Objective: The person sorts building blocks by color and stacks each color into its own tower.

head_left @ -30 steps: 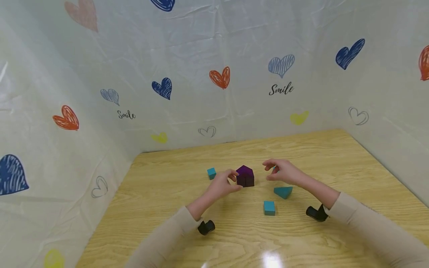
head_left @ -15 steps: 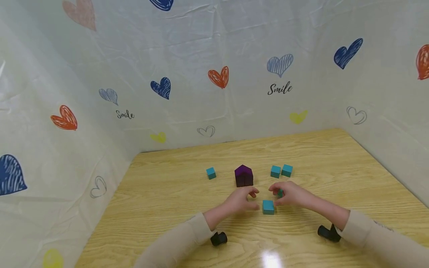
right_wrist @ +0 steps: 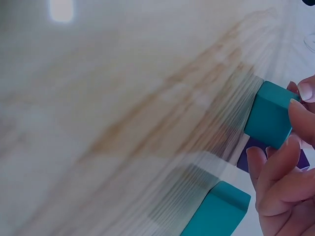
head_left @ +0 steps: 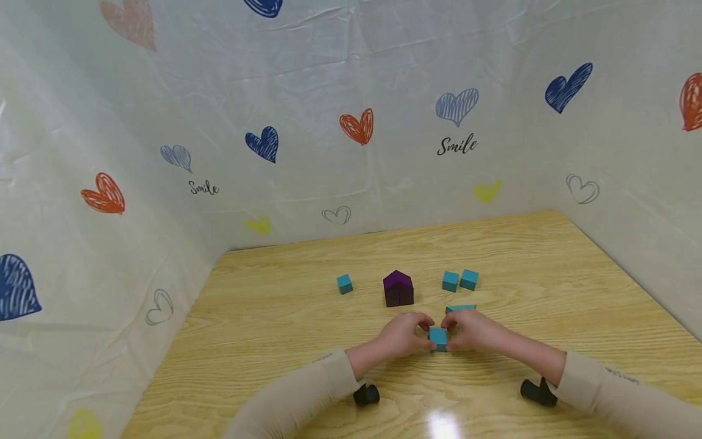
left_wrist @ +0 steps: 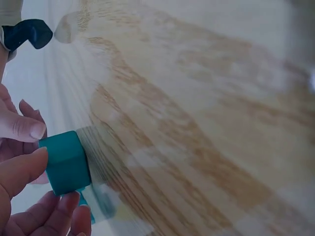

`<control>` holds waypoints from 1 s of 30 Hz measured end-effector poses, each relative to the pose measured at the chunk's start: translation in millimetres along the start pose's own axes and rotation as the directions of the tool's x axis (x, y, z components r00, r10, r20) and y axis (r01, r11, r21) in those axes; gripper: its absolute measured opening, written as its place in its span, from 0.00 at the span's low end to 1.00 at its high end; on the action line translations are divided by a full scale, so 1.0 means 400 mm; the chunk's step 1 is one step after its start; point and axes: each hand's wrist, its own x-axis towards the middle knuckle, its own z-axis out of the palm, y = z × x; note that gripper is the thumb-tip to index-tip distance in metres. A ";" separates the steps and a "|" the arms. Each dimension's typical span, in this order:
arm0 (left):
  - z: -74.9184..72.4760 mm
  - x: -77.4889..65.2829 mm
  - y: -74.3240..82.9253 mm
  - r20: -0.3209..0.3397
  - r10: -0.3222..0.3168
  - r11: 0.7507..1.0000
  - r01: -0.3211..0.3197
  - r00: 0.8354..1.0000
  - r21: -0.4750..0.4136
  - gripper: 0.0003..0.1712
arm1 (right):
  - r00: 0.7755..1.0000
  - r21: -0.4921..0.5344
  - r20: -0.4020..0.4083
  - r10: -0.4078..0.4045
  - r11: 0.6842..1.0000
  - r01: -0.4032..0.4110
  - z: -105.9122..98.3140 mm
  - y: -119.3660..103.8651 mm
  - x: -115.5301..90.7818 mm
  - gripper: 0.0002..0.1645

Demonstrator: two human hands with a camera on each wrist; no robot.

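A small blue cube (head_left: 438,337) rests on the wooden table between my two hands. My left hand (head_left: 404,336) holds its left side, with the thumb near the front and the curled fingers behind. From the right, my right hand (head_left: 476,331) grips the same cube with thumb and bent fingers. Both wrist views show thumb tips at the cube's edges; the exact contact of the rear fingers is partly hidden. Just behind my right hand lies a blue triangular block (head_left: 462,308), mostly covered by that hand.
A purple house-shaped piece (head_left: 398,289) with a seam down its front stands farther back. Left of it sits a blue cube (head_left: 344,283). Two more, a blue cube (head_left: 450,281) and its neighbour cube (head_left: 469,279), lie to the right. A heart-printed sheet (head_left: 307,183) hangs behind the table.
My left hand has come away from beside the purple piece, toward me and to the right. My right hand has moved nearer too, from the rear cubes. Both now hold the front cube.
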 end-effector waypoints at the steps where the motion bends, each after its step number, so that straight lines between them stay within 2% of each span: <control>1: 0.002 0.001 -0.001 -0.001 0.000 1.000 0.000 1.000 0.000 0.21 | 1.000 0.004 -0.002 0.002 1.000 -0.002 0.002 0.000 0.001 0.15; 11: 0.006 0.002 -0.005 -0.017 -0.018 1.000 0.018 1.000 0.001 0.18 | 1.000 -0.019 -0.003 0.019 1.000 -0.019 0.003 -0.011 0.005 0.13; 18: -0.009 0.004 -0.019 -0.041 -0.046 0.994 0.042 0.998 -0.096 0.18 | 1.000 0.027 -0.015 0.027 0.999 -0.027 -0.003 -0.022 0.017 0.14; 30: -0.053 -0.010 -0.069 -0.092 -0.077 0.988 0.064 0.993 -0.139 0.19 | 1.000 0.053 -0.015 0.021 0.998 -0.020 0.008 -0.053 0.088 0.14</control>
